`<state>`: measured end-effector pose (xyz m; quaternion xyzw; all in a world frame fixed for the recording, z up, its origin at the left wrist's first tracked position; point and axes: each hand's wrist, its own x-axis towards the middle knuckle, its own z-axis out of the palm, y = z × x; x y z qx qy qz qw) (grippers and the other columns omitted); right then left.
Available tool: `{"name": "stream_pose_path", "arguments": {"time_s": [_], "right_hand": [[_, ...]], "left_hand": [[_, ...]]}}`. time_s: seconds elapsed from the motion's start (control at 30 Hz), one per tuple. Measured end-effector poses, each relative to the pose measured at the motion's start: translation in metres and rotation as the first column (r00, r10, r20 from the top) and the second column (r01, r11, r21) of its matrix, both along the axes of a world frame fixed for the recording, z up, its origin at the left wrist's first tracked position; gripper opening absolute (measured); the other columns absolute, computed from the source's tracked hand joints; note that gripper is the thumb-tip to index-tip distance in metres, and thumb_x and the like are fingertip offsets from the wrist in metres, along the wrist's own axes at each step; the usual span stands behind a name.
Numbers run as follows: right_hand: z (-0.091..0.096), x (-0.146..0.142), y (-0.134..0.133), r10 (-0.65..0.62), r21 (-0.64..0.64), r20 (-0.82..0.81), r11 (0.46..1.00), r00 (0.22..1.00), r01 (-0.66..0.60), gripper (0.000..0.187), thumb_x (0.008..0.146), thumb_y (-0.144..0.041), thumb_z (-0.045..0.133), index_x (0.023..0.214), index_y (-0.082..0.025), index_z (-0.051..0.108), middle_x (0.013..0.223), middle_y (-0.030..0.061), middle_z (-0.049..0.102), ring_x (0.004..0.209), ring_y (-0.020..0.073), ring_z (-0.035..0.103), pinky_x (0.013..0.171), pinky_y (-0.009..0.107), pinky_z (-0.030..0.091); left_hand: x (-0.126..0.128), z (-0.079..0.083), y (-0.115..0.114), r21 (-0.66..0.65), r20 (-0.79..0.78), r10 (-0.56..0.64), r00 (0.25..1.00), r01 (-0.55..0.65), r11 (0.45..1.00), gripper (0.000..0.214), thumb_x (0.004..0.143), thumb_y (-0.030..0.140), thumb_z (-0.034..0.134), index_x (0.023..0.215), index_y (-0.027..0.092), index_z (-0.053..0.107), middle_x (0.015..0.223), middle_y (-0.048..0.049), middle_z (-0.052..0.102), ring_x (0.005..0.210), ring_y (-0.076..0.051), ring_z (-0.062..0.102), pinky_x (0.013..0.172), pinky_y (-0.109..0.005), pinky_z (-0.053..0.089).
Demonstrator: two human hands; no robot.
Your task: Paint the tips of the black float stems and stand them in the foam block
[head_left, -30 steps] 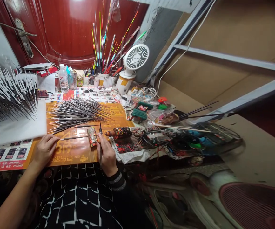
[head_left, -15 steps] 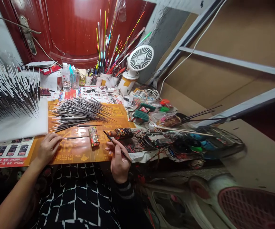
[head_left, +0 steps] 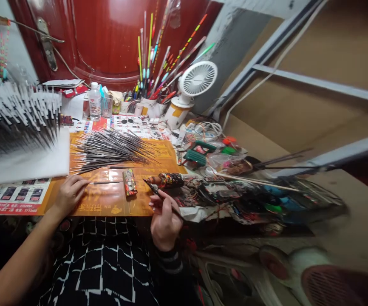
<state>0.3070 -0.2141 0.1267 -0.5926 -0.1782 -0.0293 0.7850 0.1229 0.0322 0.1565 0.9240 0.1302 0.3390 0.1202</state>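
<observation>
My left hand (head_left: 71,193) pinches the left end of a slender dark fishing float (head_left: 107,182), held level just above the amber mat (head_left: 91,208). The float's thin right end passes over a small paint-spattered block (head_left: 129,182). In my right hand (head_left: 165,221) is a thin dark paintbrush (head_left: 158,193), gripped like a pen. Its tip is close to the float's thin end; I cannot tell whether they touch. Just beyond the brush lies a paint-crusted cylinder (head_left: 171,180) with a brownish end. A heap of similar dark floats (head_left: 114,146) covers the back of the mat.
At left, many white-tipped floats stand in a white foam block (head_left: 56,157). Behind the mat are a water bottle (head_left: 94,102), cups of colourful floats (head_left: 148,106) and a white fan (head_left: 198,78). Paint-stained clutter (head_left: 222,187) crowds the right side.
The whole view has shifted, so things appear slightly farther right. Both hands keep their grips, with the brush tip still near the float's thin end.
</observation>
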Motion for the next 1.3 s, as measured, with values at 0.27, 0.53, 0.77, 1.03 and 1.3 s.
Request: {"name": "stream_pose_path", "arguments": {"time_s": [0.27, 0.53, 0.77, 1.03, 1.3], "right_hand": [[-0.015, -0.058, 0.039, 0.410, -0.330, 0.752, 0.912, 0.516, -0.243, 0.058, 0.094, -0.006, 0.054, 0.149, -0.024, 0.048, 0.112, 0.0111, 0.073, 0.101, 0.0227, 0.072, 0.082, 0.038, 0.065], [-0.038, -0.074, 0.058, 0.383, -0.365, 0.804, 0.922, 0.455, -0.130, 0.063, 0.094, -0.006, 0.055, 0.154, -0.022, 0.042, 0.114, 0.0124, 0.074, 0.101, 0.0251, 0.074, 0.084, 0.039, 0.066], [-0.038, -0.076, 0.057, 0.385, -0.385, 0.801, 0.918, 0.459, -0.099, 0.061, 0.096, -0.008, 0.055, 0.154, -0.023, 0.042, 0.115, 0.0117, 0.075, 0.100, 0.0246, 0.075, 0.084, 0.037, 0.065], [-0.039, -0.077, 0.057, 0.389, -0.393, 0.803, 0.915, 0.451, -0.090, 0.065, 0.093, -0.005, 0.058, 0.155, -0.021, 0.041, 0.115, 0.0131, 0.074, 0.101, 0.0254, 0.074, 0.085, 0.039, 0.065], [-0.040, -0.077, 0.057, 0.391, -0.399, 0.801, 0.913, 0.454, -0.082, 0.067, 0.093, -0.006, 0.059, 0.155, -0.022, 0.039, 0.116, 0.0124, 0.074, 0.101, 0.0256, 0.074, 0.084, 0.038, 0.065]], "left_hand": [[-0.001, -0.006, -0.009, 0.022, 0.032, -0.008, 0.999, 0.007, 1.000, 0.019, 0.102, 0.024, 0.052, 0.103, 0.020, 0.070, 0.092, -0.0057, 0.066, 0.088, -0.018, 0.060, 0.082, -0.032, 0.052], [-0.002, -0.011, -0.011, 0.021, 0.052, -0.027, 0.998, 0.026, 0.999, 0.017, 0.100, 0.022, 0.053, 0.104, 0.019, 0.069, 0.091, -0.0064, 0.066, 0.087, -0.019, 0.059, 0.081, -0.033, 0.052], [-0.003, -0.012, -0.010, 0.012, 0.031, -0.033, 0.999, 0.033, 0.999, 0.019, 0.101, 0.024, 0.051, 0.101, 0.019, 0.070, 0.091, -0.0063, 0.066, 0.088, -0.018, 0.060, 0.084, -0.034, 0.053], [-0.003, -0.014, -0.010, 0.030, 0.055, -0.044, 0.998, 0.043, 0.999, 0.018, 0.100, 0.023, 0.052, 0.104, 0.019, 0.069, 0.093, -0.0069, 0.066, 0.089, -0.019, 0.060, 0.084, -0.034, 0.053], [-0.003, -0.013, -0.011, -0.004, 0.042, -0.026, 0.999, 0.026, 1.000, 0.019, 0.101, 0.023, 0.051, 0.105, 0.020, 0.070, 0.092, -0.0064, 0.066, 0.089, -0.019, 0.061, 0.083, -0.035, 0.054]]}}
